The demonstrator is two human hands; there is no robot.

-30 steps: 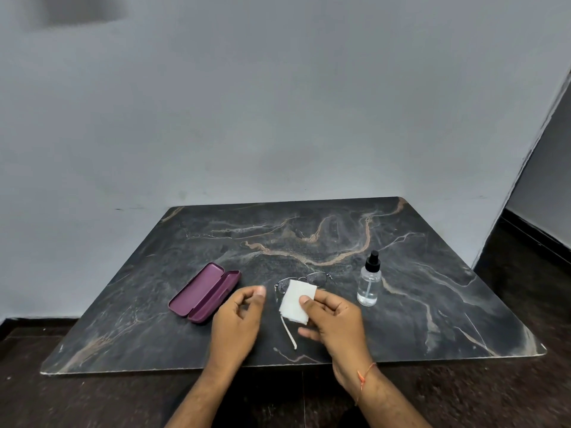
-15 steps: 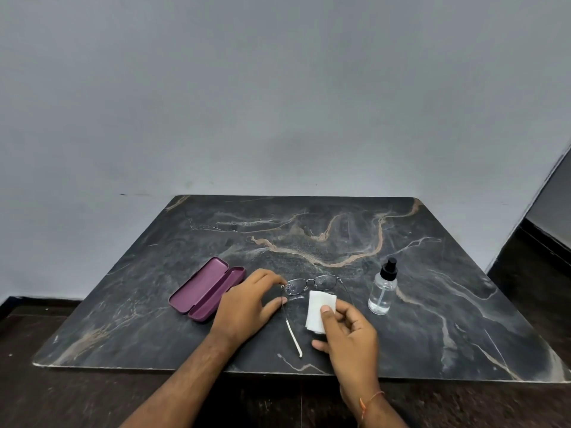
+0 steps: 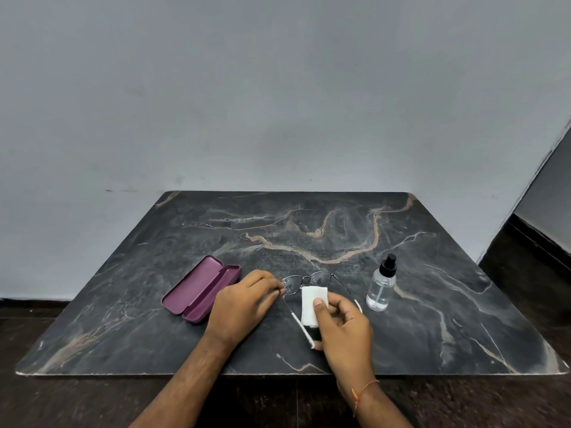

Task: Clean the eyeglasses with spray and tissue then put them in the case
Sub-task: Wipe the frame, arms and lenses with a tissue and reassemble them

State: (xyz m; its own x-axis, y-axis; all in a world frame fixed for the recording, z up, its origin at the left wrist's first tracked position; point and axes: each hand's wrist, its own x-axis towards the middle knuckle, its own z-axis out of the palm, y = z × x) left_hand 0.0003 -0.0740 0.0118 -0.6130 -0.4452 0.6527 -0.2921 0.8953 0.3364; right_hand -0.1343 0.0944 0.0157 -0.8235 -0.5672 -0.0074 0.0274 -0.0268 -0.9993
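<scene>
Thin-framed eyeglasses with white temple tips lie on the dark marble table, arms unfolded toward me. My left hand pinches the left corner of the frame by the left lens. A folded white tissue is held under the thumb of my right hand, just in front of the right lens. To the left lies a purple glasses case, lid open. A clear spray bottle with a black nozzle stands upright to the right.
The table's far edge meets a grey wall. Dark floor shows on the right and along the near edge. The table's near edge runs under my forearms.
My left hand has reached forward and taken hold of the frame's left corner. My right hand with the tissue has shifted slightly right and lower, uncovering the lenses.
</scene>
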